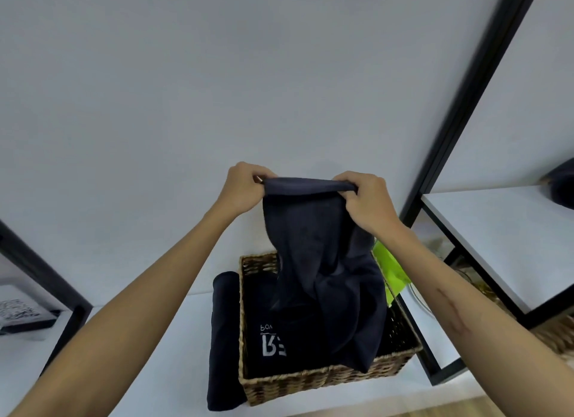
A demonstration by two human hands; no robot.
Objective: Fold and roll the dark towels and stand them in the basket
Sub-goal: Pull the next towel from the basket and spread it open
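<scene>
Hands up: our left hand [245, 187] and right hand [365, 199] pinched the dark navy cloth towel [320, 261] above the rectangular woven wicker basket [310, 382]; folding came next, we judged.

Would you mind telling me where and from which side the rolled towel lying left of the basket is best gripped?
Probably around its middle, from above. The rolled towel lies flat on the white shelf, its long side against the basket wall, so only the top and left side are free. Both hands, left hand and right hand, hold another towel now.
</scene>
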